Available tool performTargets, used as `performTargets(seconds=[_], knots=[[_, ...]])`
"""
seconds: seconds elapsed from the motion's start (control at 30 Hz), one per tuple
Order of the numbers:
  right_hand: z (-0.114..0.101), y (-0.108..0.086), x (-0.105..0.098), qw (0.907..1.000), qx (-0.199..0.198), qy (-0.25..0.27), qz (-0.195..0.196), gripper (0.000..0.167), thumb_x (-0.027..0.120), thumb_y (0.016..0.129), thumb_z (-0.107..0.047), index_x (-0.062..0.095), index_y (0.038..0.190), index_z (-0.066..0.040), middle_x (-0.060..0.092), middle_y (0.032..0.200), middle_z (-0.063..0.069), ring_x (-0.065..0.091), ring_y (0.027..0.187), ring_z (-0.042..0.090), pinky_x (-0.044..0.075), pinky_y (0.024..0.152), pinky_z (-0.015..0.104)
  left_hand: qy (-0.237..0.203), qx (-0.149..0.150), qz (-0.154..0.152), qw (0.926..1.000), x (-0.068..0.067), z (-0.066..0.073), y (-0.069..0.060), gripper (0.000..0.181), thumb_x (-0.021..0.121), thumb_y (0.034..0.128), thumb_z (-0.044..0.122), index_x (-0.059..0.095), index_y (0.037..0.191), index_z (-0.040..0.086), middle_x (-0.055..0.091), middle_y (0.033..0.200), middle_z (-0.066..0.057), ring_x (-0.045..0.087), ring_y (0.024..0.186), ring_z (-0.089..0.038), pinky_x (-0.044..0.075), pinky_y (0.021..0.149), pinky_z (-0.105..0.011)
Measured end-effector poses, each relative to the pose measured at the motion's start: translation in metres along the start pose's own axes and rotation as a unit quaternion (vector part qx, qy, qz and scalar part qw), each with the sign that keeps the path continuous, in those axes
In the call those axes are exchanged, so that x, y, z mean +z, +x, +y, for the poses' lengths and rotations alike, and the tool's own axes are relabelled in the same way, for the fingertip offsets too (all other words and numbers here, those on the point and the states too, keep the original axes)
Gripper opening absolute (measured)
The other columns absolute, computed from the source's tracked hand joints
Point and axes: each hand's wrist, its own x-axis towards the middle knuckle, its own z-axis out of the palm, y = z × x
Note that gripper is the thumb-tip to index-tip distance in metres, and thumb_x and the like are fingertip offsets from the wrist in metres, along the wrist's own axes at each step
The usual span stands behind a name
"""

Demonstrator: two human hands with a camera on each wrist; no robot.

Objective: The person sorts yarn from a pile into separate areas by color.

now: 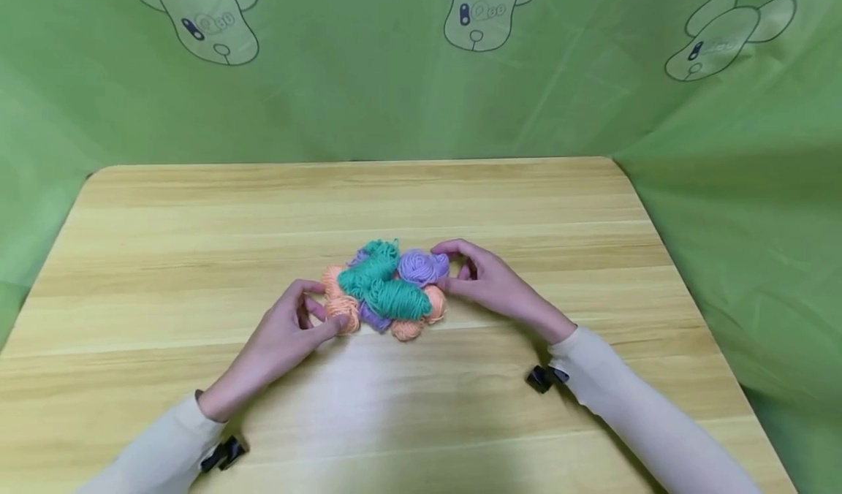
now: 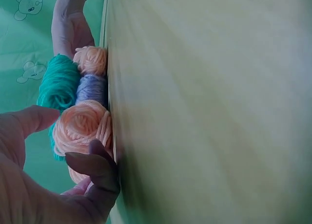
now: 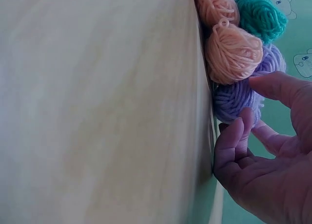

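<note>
A heap of yarn balls lies mid-table, peach, purple and teal. Two teal skeins (image 1: 397,299) rest on top of the others. My left hand (image 1: 299,322) is at the heap's left end, thumb and bent fingers spread about a peach yarn ball (image 2: 80,129), the palm apart from it. At the right end my right hand (image 1: 487,278) touches a purple yarn ball (image 1: 421,267) with thumb and fingertips, which stand apart on either side of its edge. A peach yarn ball (image 3: 234,53) sits beside the purple one. The lowest balls are partly hidden.
The heap lies on a wood-grain table (image 1: 197,209) with rounded far corners. A green curtain (image 1: 395,107) printed with cartoon heads hangs behind it and at the sides. Each sleeve has a black clip-like device (image 1: 539,379) at the wrist.
</note>
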Motion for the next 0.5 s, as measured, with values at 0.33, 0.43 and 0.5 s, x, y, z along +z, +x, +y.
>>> performTargets(seconds=[0.33,0.43,0.5], knots=[[-0.0022,0.0052,0.0019,0.9996,0.012,-0.01,0.024,0.033,0.081,0.097,-0.014,0.073,0.129,-0.009,0.061,0.089,0.007,0.051,0.075,0.022,0.042,0.065,0.029,-0.012,-0.005,0.012,0.9998,-0.0015,0.0,0.0008,0.04,0.075,0.0926,0.003,0.06,0.129,-0.003,0.064,0.103,-0.011,0.056,0.079,-0.022,0.049,0.064,-0.027],[-0.0032,0.0046,0.0011,0.999,0.02,-0.01,0.038,0.029,0.081,0.097,-0.015,0.074,0.124,-0.009,0.06,0.085,0.006,0.05,0.074,0.022,0.042,0.065,0.029,-0.015,-0.017,0.016,0.9996,-0.0028,-0.0005,0.0028,0.031,0.073,0.0911,-0.002,0.061,0.12,-0.002,0.063,0.099,-0.01,0.054,0.08,-0.022,0.047,0.064,-0.026],[-0.0033,0.0035,0.0003,0.9986,0.026,-0.009,0.045,0.028,0.081,0.098,-0.018,0.075,0.124,-0.009,0.063,0.087,0.005,0.051,0.074,0.022,0.042,0.065,0.029,-0.027,-0.022,0.014,0.9993,-0.0033,-0.0007,0.004,0.028,0.072,0.0908,-0.004,0.061,0.116,-0.003,0.063,0.095,-0.01,0.054,0.078,-0.021,0.047,0.062,-0.026]])
